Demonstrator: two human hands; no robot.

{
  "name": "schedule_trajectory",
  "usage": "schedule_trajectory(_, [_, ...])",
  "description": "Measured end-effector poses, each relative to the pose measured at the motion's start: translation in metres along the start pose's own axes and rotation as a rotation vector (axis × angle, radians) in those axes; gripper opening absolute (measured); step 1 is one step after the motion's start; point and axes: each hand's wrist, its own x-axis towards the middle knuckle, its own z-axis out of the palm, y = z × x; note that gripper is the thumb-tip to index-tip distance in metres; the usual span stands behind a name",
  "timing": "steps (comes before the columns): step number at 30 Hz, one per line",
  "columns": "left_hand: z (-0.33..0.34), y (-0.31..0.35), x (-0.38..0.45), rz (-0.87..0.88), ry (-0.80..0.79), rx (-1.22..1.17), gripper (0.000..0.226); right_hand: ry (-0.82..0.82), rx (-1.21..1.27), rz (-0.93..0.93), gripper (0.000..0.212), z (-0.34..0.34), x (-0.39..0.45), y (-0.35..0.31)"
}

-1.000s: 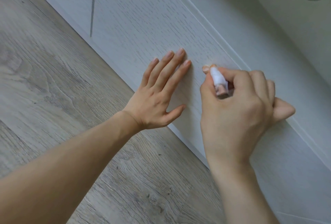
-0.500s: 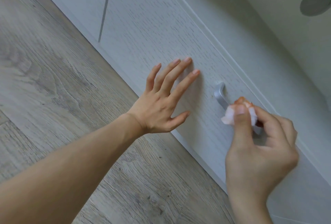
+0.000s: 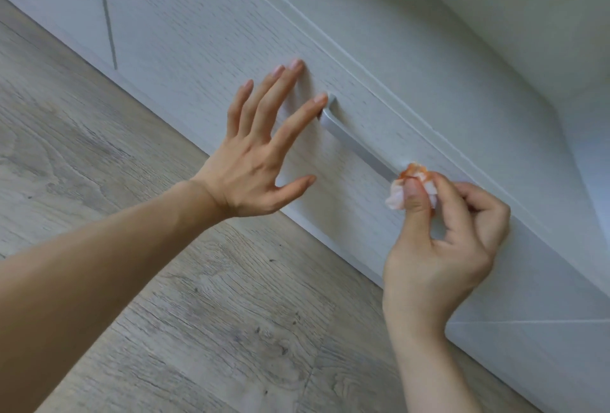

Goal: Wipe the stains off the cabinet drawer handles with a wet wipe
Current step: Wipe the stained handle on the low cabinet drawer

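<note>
Drawer front (image 3: pixel 204 49), white with fine wood grain, crossed by a slim metal handle (image 3: pixel 356 145) that runs slantwise from upper left to lower right. Left hand (image 3: pixel 260 155): fingers straight and spread, flat against the drawer front just left of the handle; the index fingertip reaches the handle's upper-left end, and nothing is held. Right hand (image 3: pixel 442 247): at the handle's lower-right end, thumb and curled fingers pinching a crumpled wipe (image 3: pixel 412 184). The wipe is white with orange-red staining along its upper edge and touches the handle's lower-right end, hiding that end from view. The handle's exposed length between the two hands looks plain grey. Grey wood-look floor (image 3: pixel 165 313) lies below the handle, under both forearms. A vertical seam (image 3: pixel 105 9) in the cabinet face stands well to the handle's left.
</note>
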Motion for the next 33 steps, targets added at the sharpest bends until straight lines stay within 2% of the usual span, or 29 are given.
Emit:
schedule_trajectory(3, [-0.001,-0.001,0.001,-0.009,-0.023,-0.004,0.079,0.028,0.144,0.243,0.016,-0.009,0.0,0.006])
schedule_trajectory(6, [-0.001,-0.001,0.001,-0.016,-0.037,0.001,0.079,0.043,0.265,0.35,0.011,-0.012,0.003,0.002])
schedule_trajectory(9, [-0.001,-0.002,0.0,-0.016,-0.036,0.009,0.08,0.078,0.346,0.424,0.016,-0.005,0.008,-0.009])
schedule_trajectory(15, [-0.004,-0.005,-0.001,-0.005,-0.045,0.035,0.079,0.085,0.445,0.469,0.007,0.01,0.008,-0.027])
schedule_trajectory(24, [-0.003,-0.003,-0.001,-0.018,-0.044,0.017,0.079,-0.003,0.449,0.576,0.015,0.009,0.005,-0.035])
schedule_trajectory(30, [-0.011,0.001,0.001,-0.027,-0.083,0.014,0.078,-0.076,0.416,0.546,0.013,0.0,0.002,-0.037])
schedule_trajectory(33, [-0.025,-0.003,0.002,-0.02,-0.134,0.065,0.075,-0.215,0.425,0.4,0.011,-0.004,-0.005,-0.052])
